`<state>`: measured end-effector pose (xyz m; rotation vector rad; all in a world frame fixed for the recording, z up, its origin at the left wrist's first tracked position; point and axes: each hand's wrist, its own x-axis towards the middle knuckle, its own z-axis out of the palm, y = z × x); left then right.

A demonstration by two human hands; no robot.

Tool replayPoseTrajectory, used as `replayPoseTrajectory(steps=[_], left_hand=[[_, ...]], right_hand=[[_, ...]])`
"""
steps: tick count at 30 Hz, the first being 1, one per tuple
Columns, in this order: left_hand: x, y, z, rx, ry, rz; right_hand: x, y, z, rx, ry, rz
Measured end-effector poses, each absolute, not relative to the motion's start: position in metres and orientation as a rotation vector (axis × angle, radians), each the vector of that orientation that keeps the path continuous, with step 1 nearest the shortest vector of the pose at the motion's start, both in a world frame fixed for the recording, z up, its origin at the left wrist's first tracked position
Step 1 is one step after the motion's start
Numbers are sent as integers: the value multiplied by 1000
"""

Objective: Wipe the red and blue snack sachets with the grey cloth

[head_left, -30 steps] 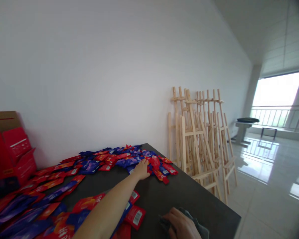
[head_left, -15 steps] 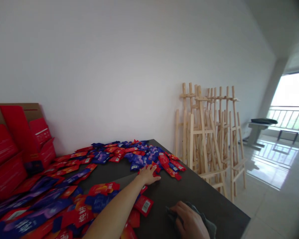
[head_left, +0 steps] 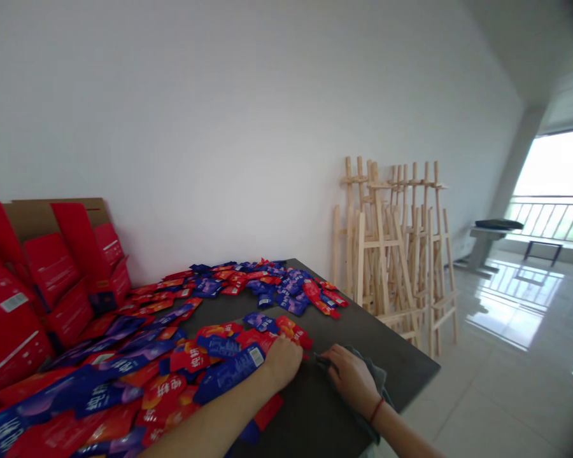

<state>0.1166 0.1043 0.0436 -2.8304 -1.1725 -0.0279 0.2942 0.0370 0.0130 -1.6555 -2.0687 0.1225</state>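
Observation:
Many red and blue packets [head_left: 162,394] lie spread over the dark table [head_left: 325,394]. My left hand [head_left: 284,361] is closed at the right edge of the near pile, touching red packets; whether it grips one is hidden. To its right, my right hand [head_left: 351,375], with a red string at the wrist, is pressed on a dark grey-green cloth [head_left: 375,375] on the tabletop, fingers curled round its left part. Another group of packets [head_left: 291,286] lies at the table's far end, beyond both hands.
Open red cardboard boxes [head_left: 71,286] stand on the table's left side against the white wall. Wooden easels [head_left: 386,254] lean together beyond the table's right edge. Farther right are a grey bench-like stand [head_left: 487,245] and a window with a railing.
My left hand has come back from the far packets and closed, with some packets now nearer. My right hand and the cloth appear farther forward. The view has shifted slightly left.

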Motion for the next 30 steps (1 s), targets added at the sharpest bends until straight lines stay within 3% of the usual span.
replayPoseTrajectory(steps=[5, 10, 13, 17, 24, 30], left_hand=[[95, 56, 60, -2894, -943, -333], [70, 14, 44, -3144, -1029, -673], [62, 5, 26, -3137, -1201, -438], [64, 0, 11, -2999, -1039, -70], [71, -1, -1, -2917, -863, 14], [69, -4, 1, -2968, -908, 75]], right_hand=[[294, 37, 14, -1656, -2087, 127], [302, 41, 21, -1617, -2122, 155], [304, 36, 30, -1611, -2108, 145], [290, 13, 31, -1460, -2305, 116], [266, -9, 11, -1401, -2566, -241], [279, 12, 17, -1650, -2525, -146]])
